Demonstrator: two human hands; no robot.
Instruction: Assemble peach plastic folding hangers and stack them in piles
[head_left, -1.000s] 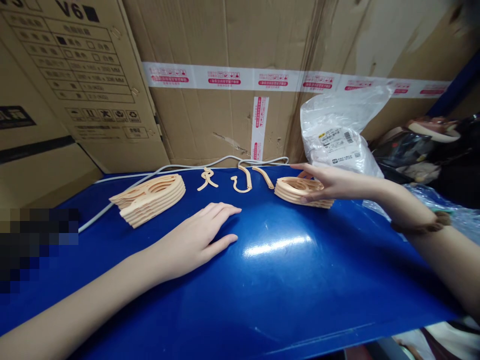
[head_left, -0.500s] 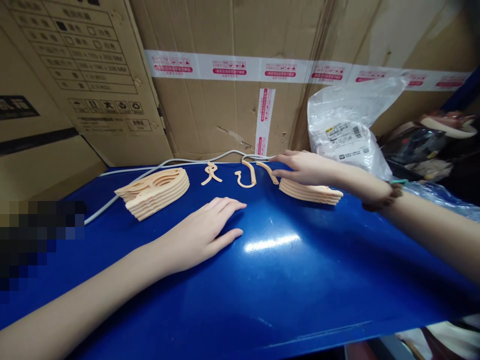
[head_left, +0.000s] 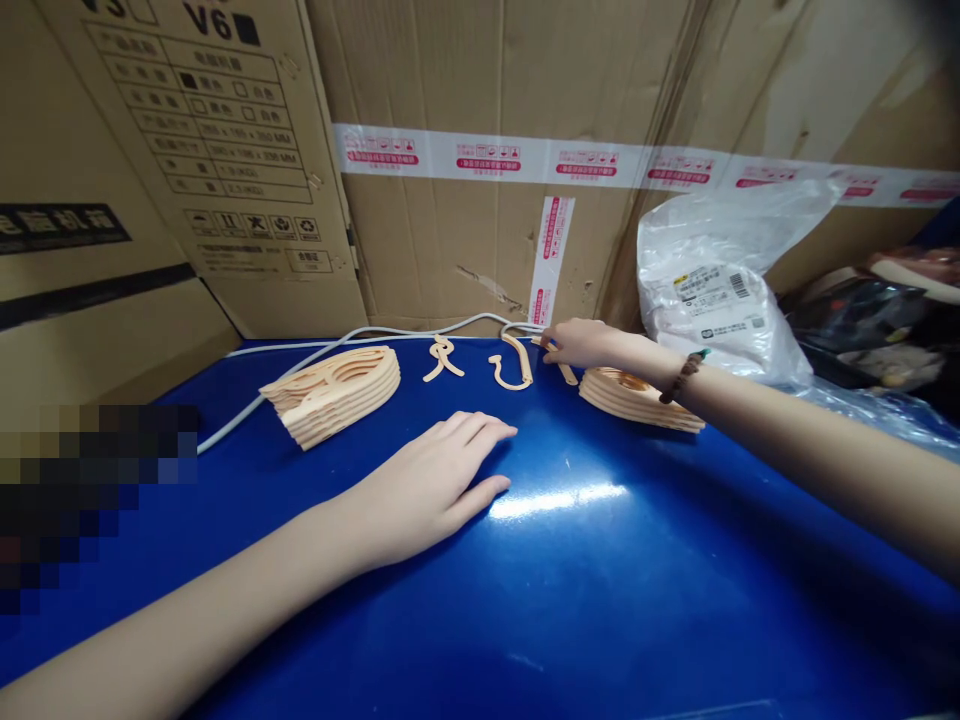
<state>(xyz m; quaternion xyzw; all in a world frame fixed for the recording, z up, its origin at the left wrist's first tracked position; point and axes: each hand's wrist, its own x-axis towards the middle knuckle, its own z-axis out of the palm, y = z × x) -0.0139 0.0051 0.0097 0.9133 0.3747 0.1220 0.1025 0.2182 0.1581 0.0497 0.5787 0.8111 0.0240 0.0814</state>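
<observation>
My left hand [head_left: 442, 485] rests palm down on the blue table, fingers stretched and thumb apart, holding nothing. At the table's back, my right hand [head_left: 581, 342] has its fingers bent down around the upper end of a narrow beige strip [head_left: 568, 374]; the fingertips are partly hidden. Left of that strip lies a beige hook-shaped piece [head_left: 526, 374], and further left two crossed beige curved pieces [head_left: 442, 358]. A stack of beige curved, slotted pieces [head_left: 341, 395] lies on the left. Another such stack [head_left: 637, 405] is below my right wrist, partly covered by it.
A white cable [head_left: 315, 348] runs along the table's back edge. Cardboard boxes [head_left: 450, 250] stand behind and at the left. A clear plastic bag with a label [head_left: 720, 300] sits at the back right. The blue table [head_left: 600, 600] shows a bright reflection.
My right hand has moved further back off the right stack, and its fingers have bent onto the narrow strip. The view has shifted slightly; my left hand stays flat.
</observation>
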